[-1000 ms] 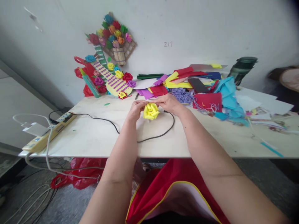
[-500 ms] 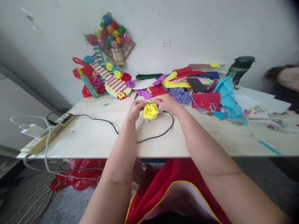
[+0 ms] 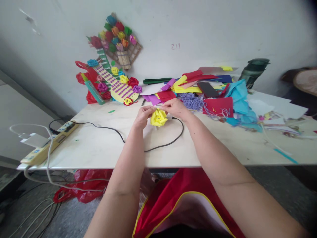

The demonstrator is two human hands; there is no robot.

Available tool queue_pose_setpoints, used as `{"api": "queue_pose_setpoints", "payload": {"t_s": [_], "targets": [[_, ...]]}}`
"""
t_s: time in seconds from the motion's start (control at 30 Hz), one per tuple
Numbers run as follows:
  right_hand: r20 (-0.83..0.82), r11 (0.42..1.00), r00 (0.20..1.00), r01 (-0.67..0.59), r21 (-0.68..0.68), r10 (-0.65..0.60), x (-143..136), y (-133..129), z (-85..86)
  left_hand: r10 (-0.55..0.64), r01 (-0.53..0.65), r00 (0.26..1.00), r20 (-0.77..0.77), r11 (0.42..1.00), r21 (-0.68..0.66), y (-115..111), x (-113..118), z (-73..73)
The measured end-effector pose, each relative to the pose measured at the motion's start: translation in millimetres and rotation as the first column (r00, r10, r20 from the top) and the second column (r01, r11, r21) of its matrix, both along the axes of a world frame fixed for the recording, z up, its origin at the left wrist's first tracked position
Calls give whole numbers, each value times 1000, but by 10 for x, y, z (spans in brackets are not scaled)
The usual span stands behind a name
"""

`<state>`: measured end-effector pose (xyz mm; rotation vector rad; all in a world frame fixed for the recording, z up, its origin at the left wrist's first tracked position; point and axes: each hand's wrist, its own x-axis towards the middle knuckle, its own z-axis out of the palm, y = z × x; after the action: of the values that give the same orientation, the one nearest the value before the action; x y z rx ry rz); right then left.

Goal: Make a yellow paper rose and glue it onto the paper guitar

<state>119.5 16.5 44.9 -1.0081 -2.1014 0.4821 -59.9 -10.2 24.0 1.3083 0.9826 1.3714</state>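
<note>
A yellow paper flower (image 3: 158, 117) is held above the table, its petals facing me. My left hand (image 3: 144, 115) grips it at its upper left edge, fingers closed. On the other side my right hand (image 3: 174, 108) pinches at the flower's top right, near a thin pale piece that shows between the two hands. What exactly the right fingertips hold is partly hidden. Below the flower, a black cable (image 3: 170, 144) loops over the white table (image 3: 99, 148).
At the back left stand a guitar-shaped craft (image 3: 121, 88) with paper flowers and a glue bottle (image 3: 94, 90). Coloured paper, purple yarn (image 3: 192, 101), a phone (image 3: 208, 89) and a dark bottle (image 3: 254, 72) crowd the back right. A power strip (image 3: 53, 142) lies along the left edge.
Both hands stay almost in place around the yellow flower. The flower has tilted slightly and the fingers have shifted a little; the whole view has moved slightly.
</note>
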Motion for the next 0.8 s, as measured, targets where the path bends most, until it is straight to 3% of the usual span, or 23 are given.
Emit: {"api": "queue_pose_setpoints", "payload": {"t_s": [0.23,0.8], "targets": [[-89,991,993,-81,-105,72,28,22,15,-12,12,999,-32,1000,-7,21,-6,-30],[-82,999,996,-39,-32,37,17,96,-56,20,-22,999,-39,998,-63,29,15,-11]]}}
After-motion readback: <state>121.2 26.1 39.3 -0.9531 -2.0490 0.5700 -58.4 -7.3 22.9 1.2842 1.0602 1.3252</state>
